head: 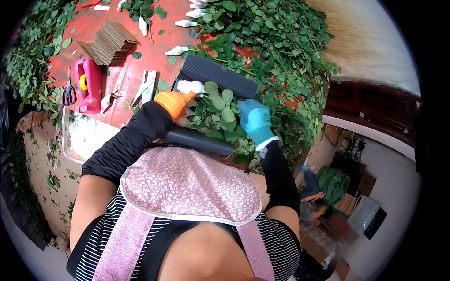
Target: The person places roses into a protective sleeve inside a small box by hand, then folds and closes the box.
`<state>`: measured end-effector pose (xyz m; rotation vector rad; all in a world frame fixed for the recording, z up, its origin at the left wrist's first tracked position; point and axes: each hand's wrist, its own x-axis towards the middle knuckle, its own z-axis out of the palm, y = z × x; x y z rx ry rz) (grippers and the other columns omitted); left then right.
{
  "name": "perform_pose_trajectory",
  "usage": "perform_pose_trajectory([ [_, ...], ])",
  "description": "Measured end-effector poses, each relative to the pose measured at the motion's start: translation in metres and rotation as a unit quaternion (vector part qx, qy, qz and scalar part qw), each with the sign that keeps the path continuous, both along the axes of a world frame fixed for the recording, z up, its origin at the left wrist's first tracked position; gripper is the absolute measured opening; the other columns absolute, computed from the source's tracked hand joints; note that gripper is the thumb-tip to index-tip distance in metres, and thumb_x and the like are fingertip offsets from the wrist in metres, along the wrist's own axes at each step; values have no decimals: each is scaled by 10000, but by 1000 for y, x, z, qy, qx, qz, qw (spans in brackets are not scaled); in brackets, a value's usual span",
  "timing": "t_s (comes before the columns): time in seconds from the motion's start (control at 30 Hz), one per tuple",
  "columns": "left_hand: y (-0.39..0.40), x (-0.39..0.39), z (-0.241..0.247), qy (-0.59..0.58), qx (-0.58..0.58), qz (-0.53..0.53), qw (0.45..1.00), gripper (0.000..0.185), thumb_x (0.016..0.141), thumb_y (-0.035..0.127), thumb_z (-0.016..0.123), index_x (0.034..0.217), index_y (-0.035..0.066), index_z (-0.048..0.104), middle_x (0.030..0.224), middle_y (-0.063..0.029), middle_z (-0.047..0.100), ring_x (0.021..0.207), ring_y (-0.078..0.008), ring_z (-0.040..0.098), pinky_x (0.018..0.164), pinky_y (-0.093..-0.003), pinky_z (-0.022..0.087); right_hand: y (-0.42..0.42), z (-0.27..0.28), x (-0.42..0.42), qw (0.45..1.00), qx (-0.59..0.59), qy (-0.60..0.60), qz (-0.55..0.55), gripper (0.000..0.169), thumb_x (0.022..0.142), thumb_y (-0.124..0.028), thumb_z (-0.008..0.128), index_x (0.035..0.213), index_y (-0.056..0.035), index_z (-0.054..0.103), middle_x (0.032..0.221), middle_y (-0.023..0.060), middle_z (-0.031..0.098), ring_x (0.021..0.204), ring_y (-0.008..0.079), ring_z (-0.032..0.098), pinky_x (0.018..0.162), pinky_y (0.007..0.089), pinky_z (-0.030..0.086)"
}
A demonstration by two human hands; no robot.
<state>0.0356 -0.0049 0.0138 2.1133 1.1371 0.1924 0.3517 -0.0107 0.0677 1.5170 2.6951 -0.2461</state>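
My left hand, in an orange glove, is at a flower head in a white foam net, a fingertip against its lower edge. Its other fingers are partly hidden. More netted heads lie just below. Leafy stems run rightward from these heads. My right hand, in a blue glove, is curled around the stems at their leafy part; its fingertips are mostly hidden. The bundle lies between a dark corrugated sheet behind and a dark rolled edge in front.
On the red tabletop are a stapling plier, pink tape dispenser, scissors and folded corrugated cardboard. A loose netted flower lies nearby. Leafy stems heap up at right. A person is at far right.
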Motion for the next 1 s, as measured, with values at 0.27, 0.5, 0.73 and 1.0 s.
perform_pose_trajectory([
  [0.27, 1, 1, 19, 48, -27, -8, 998, 792, 789, 109, 681, 1496, 227, 345, 1004, -191, 675, 890, -387, 637, 777, -462, 490, -4, 48, -40, 994, 1, -90, -63, 290, 829, -195, 632, 1098, -89, 617, 958, 131, 649, 794, 341, 652, 699, 454, 515],
  [0.5, -2, 1, 20, 48, -8, -3, 999, 758, 803, 139, 676, 1488, 220, 360, 980, -183, 671, 874, -378, 637, 758, -457, 495, 12, 49, -90, 992, -33, 8, -121, 363, 883, -257, 626, 1187, -61, 604, 1031, 159, 646, 775, 343, 664, 663, 433, 532],
  [0.73, -3, 0, 15, 46, 11, 1, 999, 759, 808, 204, 690, 1488, 256, 359, 947, -183, 671, 826, -381, 640, 721, -469, 497, 2, 40, -102, 987, 13, 94, -133, 352, 883, -236, 632, 1203, -91, 608, 1202, 154, 616, 721, 352, 661, 664, 447, 540],
  [1.0, 1, 0, 27, 44, -36, 2, 998, 766, 818, 234, 695, 1494, 292, 340, 954, -199, 670, 876, -391, 646, 760, -466, 501, -7, 27, -104, 974, -32, 143, -173, 326, 890, -252, 609, 1183, -109, 615, 1032, 160, 643, 751, 359, 650, 662, 475, 522],
])
